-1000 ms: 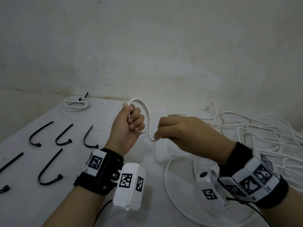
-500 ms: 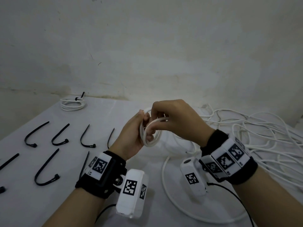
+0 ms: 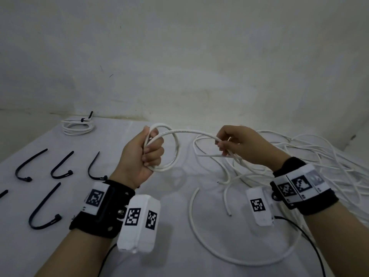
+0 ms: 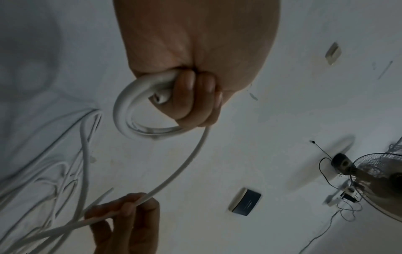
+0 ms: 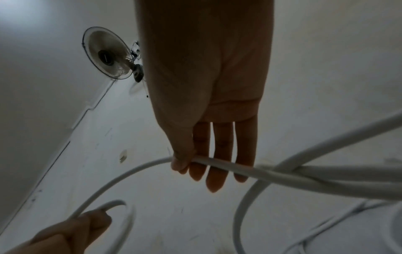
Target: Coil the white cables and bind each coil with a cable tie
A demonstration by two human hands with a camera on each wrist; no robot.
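Note:
My left hand [image 3: 148, 154] grips a small coil of white cable [image 3: 175, 150] in its fist above the table; the same coil [image 4: 124, 111] curls out beside the curled fingers in the left wrist view. From the coil the cable's free run [image 3: 195, 132] arcs right to my right hand [image 3: 225, 144], which pinches it between thumb and fingers. In the right wrist view the thumb [image 5: 181, 159] presses the cable [image 5: 217, 162] against nearly straight fingers. The rest of that cable trails down onto the table.
A tangle of loose white cables [image 3: 319, 156] covers the table's right side. A bound coil [image 3: 77, 125] lies at the back left. Several black cable ties [image 3: 60, 166] lie in rows on the left. The wall stands close behind.
My right hand left the coil and slid right along the cable, drawing out a length. The left hand kept its grip on the coil, which now shows one more loop.

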